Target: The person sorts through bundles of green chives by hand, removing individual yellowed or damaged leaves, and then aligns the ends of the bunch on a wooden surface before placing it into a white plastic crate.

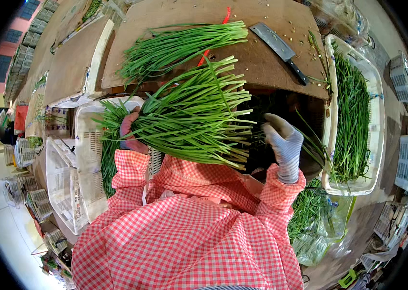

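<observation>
My left hand (pixel 130 132), in a dark pinkish-purple glove, grips a large fanned bunch of garlic chives (pixel 193 116) near its leafy end. The pale cut stems point right. My right hand (pixel 283 139), in a white and blue striped glove, is raised to the right of the stems, fingers apart and holding nothing. Another chive bunch (pixel 186 45) lies on the wooden board (pixel 269 76), over a red strip (pixel 204 57). A cleaver (pixel 276 45) with a black handle rests on the board at the upper right.
A white crate (pixel 378 145) of chives stands at the right. White crates (pixel 84 159) are at the left, one with chives inside. Below the right crate lie loose greens (pixel 305 212) and clear plastic (pixel 312 246). Green scraps are scattered about the cleaver.
</observation>
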Action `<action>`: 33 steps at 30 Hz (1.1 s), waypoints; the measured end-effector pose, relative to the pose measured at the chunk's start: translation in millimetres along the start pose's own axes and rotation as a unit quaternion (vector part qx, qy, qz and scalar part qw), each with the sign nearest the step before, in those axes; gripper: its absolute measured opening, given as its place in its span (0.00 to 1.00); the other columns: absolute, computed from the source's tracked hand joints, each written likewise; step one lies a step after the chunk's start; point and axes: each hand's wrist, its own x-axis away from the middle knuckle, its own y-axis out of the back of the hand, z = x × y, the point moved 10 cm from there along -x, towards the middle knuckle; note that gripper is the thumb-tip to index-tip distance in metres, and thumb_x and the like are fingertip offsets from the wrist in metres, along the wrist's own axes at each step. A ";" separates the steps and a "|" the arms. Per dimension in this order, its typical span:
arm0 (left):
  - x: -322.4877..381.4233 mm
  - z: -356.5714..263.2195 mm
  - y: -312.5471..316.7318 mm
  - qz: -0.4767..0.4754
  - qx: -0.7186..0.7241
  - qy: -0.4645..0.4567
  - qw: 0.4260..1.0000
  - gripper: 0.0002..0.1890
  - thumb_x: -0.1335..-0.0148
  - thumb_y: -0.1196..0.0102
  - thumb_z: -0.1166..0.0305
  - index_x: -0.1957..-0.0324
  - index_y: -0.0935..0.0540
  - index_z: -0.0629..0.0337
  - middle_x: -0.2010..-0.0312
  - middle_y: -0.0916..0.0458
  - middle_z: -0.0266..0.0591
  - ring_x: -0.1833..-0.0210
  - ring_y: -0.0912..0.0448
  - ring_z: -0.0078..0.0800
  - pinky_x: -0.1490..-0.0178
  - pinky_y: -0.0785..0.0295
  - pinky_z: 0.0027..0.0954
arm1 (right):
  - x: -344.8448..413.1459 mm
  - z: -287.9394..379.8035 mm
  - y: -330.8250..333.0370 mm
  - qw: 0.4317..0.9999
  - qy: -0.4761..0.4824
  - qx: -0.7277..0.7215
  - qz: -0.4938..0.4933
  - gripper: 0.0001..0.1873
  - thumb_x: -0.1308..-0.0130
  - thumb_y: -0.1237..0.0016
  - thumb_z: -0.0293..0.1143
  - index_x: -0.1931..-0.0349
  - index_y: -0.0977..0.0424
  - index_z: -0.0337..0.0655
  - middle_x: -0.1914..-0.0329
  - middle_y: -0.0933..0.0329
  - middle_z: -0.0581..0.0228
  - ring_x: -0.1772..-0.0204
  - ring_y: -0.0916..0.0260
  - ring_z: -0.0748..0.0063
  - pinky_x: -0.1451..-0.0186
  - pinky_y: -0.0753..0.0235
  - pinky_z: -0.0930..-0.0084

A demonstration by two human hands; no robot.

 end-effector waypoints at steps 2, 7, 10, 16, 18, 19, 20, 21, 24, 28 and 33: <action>-7.3 1.0 -4.5 0.020 -0.009 0.032 0.999 0.12 0.45 0.50 0.71 0.59 0.24 0.63 0.63 0.20 0.48 0.63 0.20 0.44 0.58 0.22 0.44 | -7.1 3.7 29.0 0.997 0.015 0.030 -0.065 0.15 0.43 0.48 0.26 0.55 0.23 0.33 0.73 0.24 0.68 0.75 0.34 0.88 0.73 0.33 0.89; -10.7 -6.5 -10.9 0.023 -0.008 0.021 0.999 0.13 0.46 0.50 0.71 0.57 0.24 0.62 0.61 0.20 0.50 0.63 0.20 0.46 0.59 0.22 0.46 | -27.9 72.8 -18.1 0.987 0.092 0.129 -0.016 0.16 0.44 0.45 0.30 0.55 0.23 0.33 0.70 0.21 0.61 0.76 0.28 0.80 0.72 0.28 0.82; -15.4 -6.2 -18.5 0.053 0.009 0.035 0.998 0.14 0.44 0.51 0.71 0.55 0.24 0.61 0.59 0.20 0.50 0.62 0.20 0.47 0.58 0.21 0.49 | -34.0 88.9 -87.0 0.968 0.169 0.166 0.082 0.17 0.45 0.44 0.32 0.56 0.24 0.35 0.67 0.22 0.54 0.66 0.23 0.68 0.65 0.25 0.72; -19.3 -7.9 -20.8 0.047 0.013 0.029 0.998 0.15 0.44 0.51 0.71 0.54 0.24 0.62 0.60 0.20 0.49 0.62 0.20 0.44 0.58 0.21 0.46 | -33.4 66.3 -124.6 0.965 0.206 0.123 0.109 0.13 0.46 0.46 0.28 0.59 0.24 0.37 0.71 0.24 0.52 0.67 0.25 0.55 0.61 0.26 0.70; -25.9 -8.5 -16.4 0.028 0.010 0.011 0.999 0.15 0.43 0.51 0.70 0.54 0.25 0.62 0.59 0.20 0.48 0.60 0.20 0.44 0.57 0.22 0.46 | -16.7 74.5 -137.0 0.949 0.234 0.151 0.147 0.11 0.46 0.49 0.25 0.60 0.22 0.39 0.71 0.24 0.53 0.66 0.25 0.56 0.61 0.26 0.70; -26.9 -7.2 -20.5 0.052 0.012 0.012 0.999 0.15 0.43 0.51 0.70 0.54 0.25 0.63 0.58 0.21 0.48 0.59 0.20 0.44 0.56 0.22 0.46 | -7.9 73.5 -147.2 0.941 0.225 0.163 0.192 0.12 0.46 0.49 0.24 0.60 0.22 0.40 0.69 0.24 0.54 0.66 0.25 0.56 0.62 0.26 0.71; -26.8 -6.5 -25.5 0.075 0.014 0.014 0.997 0.15 0.43 0.51 0.70 0.54 0.25 0.63 0.57 0.21 0.48 0.59 0.21 0.44 0.56 0.22 0.46 | -1.4 70.1 -152.0 0.938 0.232 0.166 0.198 0.12 0.46 0.49 0.24 0.61 0.22 0.40 0.68 0.24 0.54 0.66 0.25 0.56 0.62 0.26 0.71; -26.1 -7.3 -33.5 0.100 0.014 0.014 0.995 0.15 0.44 0.51 0.70 0.54 0.25 0.63 0.56 0.22 0.48 0.58 0.21 0.45 0.56 0.22 0.46 | 2.5 65.4 -156.4 0.934 0.240 0.168 0.203 0.11 0.47 0.49 0.24 0.61 0.22 0.40 0.67 0.24 0.54 0.66 0.25 0.55 0.62 0.26 0.71; -30.6 -8.7 -33.3 0.082 -0.009 0.010 0.997 0.15 0.44 0.51 0.70 0.54 0.25 0.63 0.54 0.23 0.48 0.54 0.23 0.45 0.54 0.23 0.46 | -1.4 60.2 -140.0 0.969 0.135 0.096 0.183 0.11 0.44 0.51 0.23 0.60 0.22 0.37 0.69 0.25 0.57 0.68 0.26 0.66 0.63 0.27 0.74; -27.7 -9.4 -41.4 0.076 -0.004 0.022 0.997 0.15 0.44 0.51 0.71 0.54 0.25 0.62 0.52 0.23 0.48 0.52 0.23 0.46 0.50 0.24 0.48 | -9.9 53.2 -117.8 0.986 0.081 0.039 0.143 0.11 0.42 0.50 0.24 0.59 0.22 0.34 0.68 0.23 0.61 0.71 0.29 0.78 0.66 0.29 0.82; -22.4 -5.5 -55.8 0.074 0.030 0.038 0.996 0.15 0.45 0.52 0.72 0.54 0.25 0.61 0.51 0.23 0.49 0.50 0.24 0.47 0.48 0.26 0.49 | -47.0 50.8 -38.5 0.992 0.120 0.028 -0.038 0.12 0.46 0.45 0.24 0.60 0.22 0.34 0.63 0.22 0.59 0.63 0.24 0.74 0.57 0.26 0.80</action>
